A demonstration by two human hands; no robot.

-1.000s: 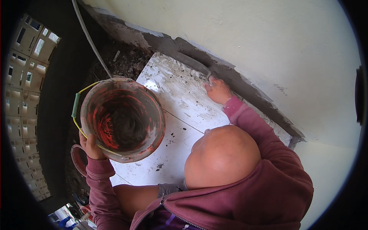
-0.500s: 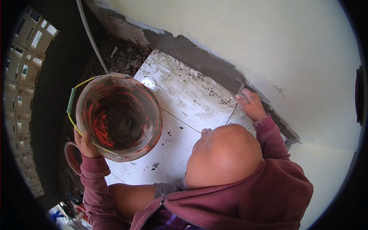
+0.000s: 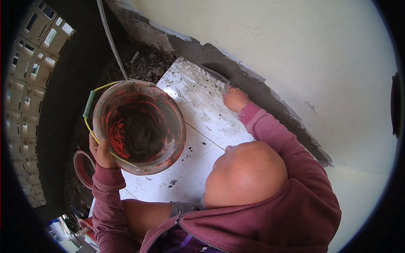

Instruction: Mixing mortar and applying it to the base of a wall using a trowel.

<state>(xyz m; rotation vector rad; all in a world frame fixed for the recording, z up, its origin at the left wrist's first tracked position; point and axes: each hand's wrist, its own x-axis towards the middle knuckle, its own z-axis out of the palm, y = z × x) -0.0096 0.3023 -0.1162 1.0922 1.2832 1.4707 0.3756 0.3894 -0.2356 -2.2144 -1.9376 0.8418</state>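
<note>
My left hand (image 3: 103, 153) is closed on the near left rim of a round bucket (image 3: 179, 126), tilted so that its inside faces me. Wet grey mortar (image 3: 141, 133) lies in the bottom and smears the red inner walls. Its yellow wire handle with a green grip (image 3: 89, 104) hangs over the left side. My right hand (image 3: 236, 99) is closed on a trowel (image 3: 216, 74), whose grey blade lies along the band of wet mortar (image 3: 249, 90) at the foot of the wall. My fingers hide the trowel's handle.
White floor tiles (image 3: 198, 126) carry mortar smears and crumbs. A cream wall (image 3: 312, 63) rises at the right. Rubble (image 3: 147, 63) and a pale pole (image 3: 112, 40) lie beyond the bucket. Another reddish container (image 3: 84, 169) stands at the left. My bent knee (image 3: 251, 179) is between my arms.
My right hand has slid left and farther away along the mortar band, bringing the trowel blade into view. My left hand keeps its hold on the bucket, which sits slightly more right in view.
</note>
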